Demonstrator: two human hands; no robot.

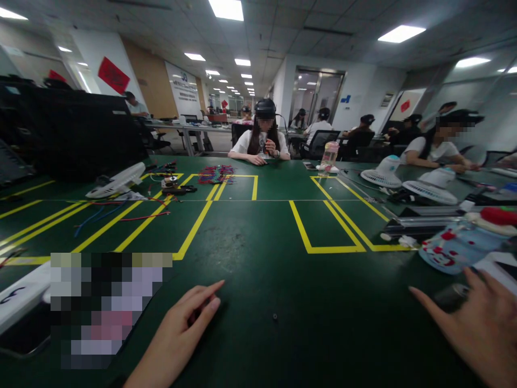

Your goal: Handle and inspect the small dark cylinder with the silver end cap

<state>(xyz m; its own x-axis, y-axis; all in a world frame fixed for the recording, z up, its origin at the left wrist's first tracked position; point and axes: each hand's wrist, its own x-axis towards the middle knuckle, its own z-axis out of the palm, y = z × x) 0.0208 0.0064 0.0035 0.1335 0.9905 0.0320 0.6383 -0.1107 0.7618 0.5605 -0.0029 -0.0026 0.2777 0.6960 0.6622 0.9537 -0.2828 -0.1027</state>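
Observation:
My left hand (183, 323) is over the green table (250, 280), its index finger stretched out and the thumb a little apart from it. Nothing shows between those fingertips; the other fingers are curled and partly hidden. A small dark ring-like piece (275, 317) lies on the tabletop to the right of this hand. At the right edge, my right hand (480, 318) has its thumb and fingers spread around a dark grey cylinder (452, 296), partly hidden behind the hand. Whether they touch I cannot tell. Just beyond stands a light blue jar (456, 242) with a red top.
White fans (117, 180) and loose wires (137, 216) lie at the far left. A bundle of coloured wires (218, 174) is near a seated person (262, 140) opposite. More fans (430, 186) and metal rails (428, 218) are on the right. Yellow tape (335, 249) marks the table.

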